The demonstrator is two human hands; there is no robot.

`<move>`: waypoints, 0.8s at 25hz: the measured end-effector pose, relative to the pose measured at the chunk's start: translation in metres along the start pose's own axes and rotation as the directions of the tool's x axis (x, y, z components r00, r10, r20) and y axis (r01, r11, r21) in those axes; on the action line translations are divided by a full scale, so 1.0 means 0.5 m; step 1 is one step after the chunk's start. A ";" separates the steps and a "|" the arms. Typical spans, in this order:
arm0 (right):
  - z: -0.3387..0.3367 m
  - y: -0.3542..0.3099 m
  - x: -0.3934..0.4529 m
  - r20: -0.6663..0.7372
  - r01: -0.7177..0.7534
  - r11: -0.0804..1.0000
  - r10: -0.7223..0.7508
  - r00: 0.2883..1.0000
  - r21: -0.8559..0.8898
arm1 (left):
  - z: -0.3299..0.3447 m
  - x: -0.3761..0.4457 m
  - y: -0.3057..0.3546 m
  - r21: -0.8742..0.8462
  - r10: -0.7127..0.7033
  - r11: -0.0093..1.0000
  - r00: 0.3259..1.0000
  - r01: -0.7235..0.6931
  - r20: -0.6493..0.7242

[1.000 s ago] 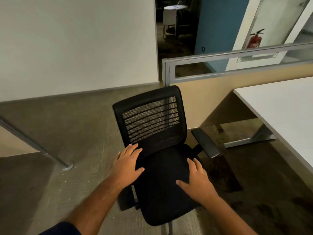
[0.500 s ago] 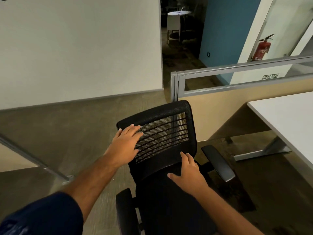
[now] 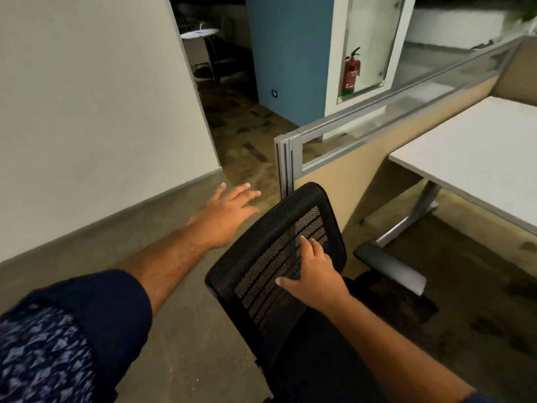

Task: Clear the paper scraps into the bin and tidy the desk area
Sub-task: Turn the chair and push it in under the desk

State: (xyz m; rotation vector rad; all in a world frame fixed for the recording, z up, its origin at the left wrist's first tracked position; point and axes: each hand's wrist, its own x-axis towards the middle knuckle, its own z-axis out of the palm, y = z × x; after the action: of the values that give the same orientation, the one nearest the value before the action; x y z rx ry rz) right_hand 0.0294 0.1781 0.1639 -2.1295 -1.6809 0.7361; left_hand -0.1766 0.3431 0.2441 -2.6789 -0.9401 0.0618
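A black mesh-backed office chair [image 3: 273, 257] stands on the carpet just in front of me, its backrest facing me. My right hand [image 3: 315, 276] lies flat on the front of the mesh backrest, fingers spread. My left hand [image 3: 228, 212] is stretched out past the chair's upper left edge, open and holding nothing, apart from the backrest. The white desk [image 3: 479, 158] stands to the right. No paper scraps and no bin are in view.
A beige partition with a glass strip [image 3: 363, 141] runs behind the chair and along the desk. The chair's right armrest [image 3: 389, 267] sticks out toward the desk leg [image 3: 412, 216]. A white wall [image 3: 87, 112] is on the left, a fire extinguisher [image 3: 351, 71] farther back.
My left hand has come off the backrest and swung out to the left. My right hand has slid up from the seat onto the mesh. The view has moved closer to the chair.
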 end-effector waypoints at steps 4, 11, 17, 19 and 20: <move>0.041 -0.087 0.057 -0.077 -0.172 0.979 0.181 0.981 0.108 | 0.032 0.093 -0.093 0.139 0.254 0.957 0.967 -0.256 0.032; 0.116 -0.193 0.135 -0.052 -0.455 0.749 0.542 0.839 0.482 | 0.091 0.259 -0.115 0.177 0.555 0.813 0.830 -0.555 0.053; 0.186 -0.283 0.164 0.000 -0.526 0.644 0.633 0.774 0.555 | 0.144 0.337 -0.061 0.144 0.693 0.693 0.708 -0.707 0.138; 0.192 -0.291 0.179 0.001 -0.522 0.649 0.626 0.780 0.553 | 0.149 0.367 -0.051 0.152 0.753 0.612 0.630 -0.776 0.188; 0.195 -0.290 0.185 0.001 -0.522 0.650 0.626 0.780 0.552 | 0.150 0.378 -0.048 0.162 0.774 0.578 0.600 -0.800 0.201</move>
State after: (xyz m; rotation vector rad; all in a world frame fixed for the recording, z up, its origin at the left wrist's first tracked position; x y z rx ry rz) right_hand -0.1269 0.2979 0.1471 -2.2071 -0.5494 0.9831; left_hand -0.0531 0.4976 0.1909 -2.6410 0.3278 0.4850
